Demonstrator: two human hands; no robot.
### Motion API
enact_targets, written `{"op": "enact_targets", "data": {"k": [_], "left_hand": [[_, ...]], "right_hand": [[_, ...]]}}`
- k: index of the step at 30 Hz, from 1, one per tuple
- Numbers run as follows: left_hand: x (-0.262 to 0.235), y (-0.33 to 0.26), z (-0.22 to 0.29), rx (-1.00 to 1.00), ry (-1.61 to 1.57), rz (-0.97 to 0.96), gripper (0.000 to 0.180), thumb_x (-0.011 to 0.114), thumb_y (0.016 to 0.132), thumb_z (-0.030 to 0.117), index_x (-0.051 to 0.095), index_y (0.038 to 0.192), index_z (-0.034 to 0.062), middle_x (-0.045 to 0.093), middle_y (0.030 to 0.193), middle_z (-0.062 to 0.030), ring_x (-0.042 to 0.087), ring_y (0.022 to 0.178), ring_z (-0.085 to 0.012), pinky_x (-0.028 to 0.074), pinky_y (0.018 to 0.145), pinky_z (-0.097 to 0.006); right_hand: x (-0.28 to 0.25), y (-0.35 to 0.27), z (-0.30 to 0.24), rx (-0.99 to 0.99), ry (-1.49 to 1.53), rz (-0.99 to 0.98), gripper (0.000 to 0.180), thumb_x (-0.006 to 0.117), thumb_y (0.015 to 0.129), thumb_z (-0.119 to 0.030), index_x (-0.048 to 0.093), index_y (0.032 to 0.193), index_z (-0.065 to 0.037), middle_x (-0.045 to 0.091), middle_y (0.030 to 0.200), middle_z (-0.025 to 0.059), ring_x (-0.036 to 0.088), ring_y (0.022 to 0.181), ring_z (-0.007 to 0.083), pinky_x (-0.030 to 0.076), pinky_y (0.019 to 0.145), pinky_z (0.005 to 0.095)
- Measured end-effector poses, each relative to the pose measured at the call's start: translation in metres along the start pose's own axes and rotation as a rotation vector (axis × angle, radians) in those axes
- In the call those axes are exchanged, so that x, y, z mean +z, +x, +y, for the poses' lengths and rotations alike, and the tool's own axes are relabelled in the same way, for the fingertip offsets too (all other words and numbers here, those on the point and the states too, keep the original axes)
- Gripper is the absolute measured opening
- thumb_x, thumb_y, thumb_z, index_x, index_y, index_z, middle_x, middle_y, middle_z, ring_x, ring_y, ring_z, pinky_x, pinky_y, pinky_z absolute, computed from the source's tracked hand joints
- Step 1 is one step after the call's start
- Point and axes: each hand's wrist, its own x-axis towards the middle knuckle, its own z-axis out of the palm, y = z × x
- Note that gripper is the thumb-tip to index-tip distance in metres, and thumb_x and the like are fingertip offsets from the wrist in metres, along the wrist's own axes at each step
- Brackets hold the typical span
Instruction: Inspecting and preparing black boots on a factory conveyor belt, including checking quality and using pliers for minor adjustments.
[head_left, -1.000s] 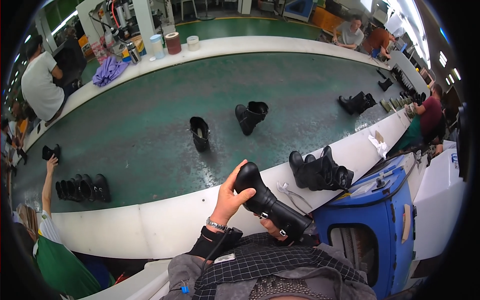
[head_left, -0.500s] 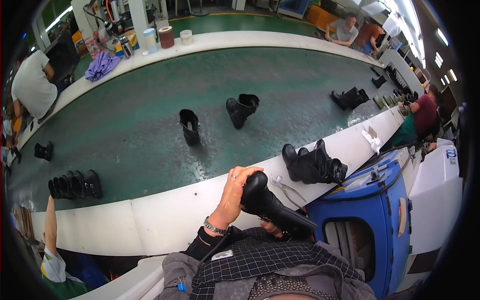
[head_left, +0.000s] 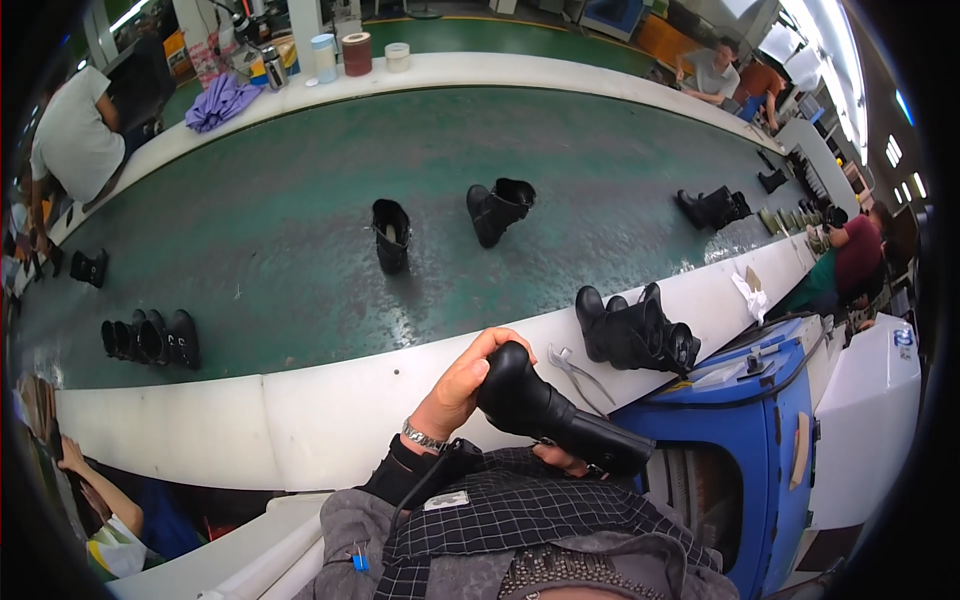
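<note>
Green conveyor belt (head_left: 300, 230) has carried its boots leftward; left hand (head_left: 462, 383) stays clamped on the black boot (head_left: 555, 412), right hand (head_left: 562, 460) gripping beneath.

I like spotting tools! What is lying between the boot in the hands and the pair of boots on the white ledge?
In the head view, metal pliers lie on the white ledge between the held boot and the boot pair.

Boot (head_left: 550, 415) held in both hands at the near edge of the surface (head_left: 300, 410), pliers (head_left: 575, 368) just right on that edge, boot pair (head_left: 635, 332) further right, two single boots (head_left: 390, 235) mid-belt behind, row of boots (head_left: 150, 338) toward the left end.
</note>
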Motion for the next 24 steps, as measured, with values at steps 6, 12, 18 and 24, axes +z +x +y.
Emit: {"op": "enact_targets", "data": {"k": [6,12,18,24], "left_hand": [[-0.004,-0.001,0.006,0.063,-0.183,0.002,0.062,0.047,0.083,0.053,0.047,0.114,0.0000,0.053,0.108,-0.0141,0.055,0.097,-0.0162,0.047,0.084,-0.027],[-0.004,-0.005,0.006,0.113,-0.253,0.017,0.061,0.047,0.085,0.052,0.046,0.115,-0.0008,0.052,0.108,-0.0143,0.056,0.097,-0.0158,0.049,0.082,-0.026],[0.001,-0.005,0.004,0.103,-0.189,0.044,0.064,0.052,0.084,0.056,0.047,0.114,-0.0006,0.051,0.109,-0.0124,0.054,0.096,-0.0138,0.047,0.083,-0.025],[0.008,-0.006,0.000,0.035,-0.019,0.017,0.065,0.062,0.080,0.056,0.047,0.112,0.0016,0.051,0.109,-0.0112,0.054,0.098,-0.0166,0.045,0.089,-0.031]], "right_hand": [[-0.031,-0.004,0.011,0.206,0.458,-0.261,0.040,0.073,0.064,-0.010,0.062,0.102,-0.003,0.059,0.074,0.0025,0.055,0.068,0.0122,0.045,0.064,0.0286],[-0.036,0.013,-0.025,0.102,0.527,-0.231,0.058,0.072,0.065,-0.011,0.054,0.119,-0.001,0.060,0.099,0.0038,0.055,0.087,0.0128,0.045,0.079,0.0297],[-0.029,0.005,0.008,0.131,0.734,-0.102,0.070,0.070,0.063,-0.018,0.048,0.127,-0.001,0.053,0.122,0.0076,0.050,0.113,0.0199,0.038,0.098,0.0348],[-0.017,0.005,0.039,0.369,1.220,-0.102,0.077,0.069,0.061,-0.020,0.044,0.132,-0.003,0.053,0.126,0.0104,0.050,0.119,0.0244,0.038,0.102,0.0366]]}}
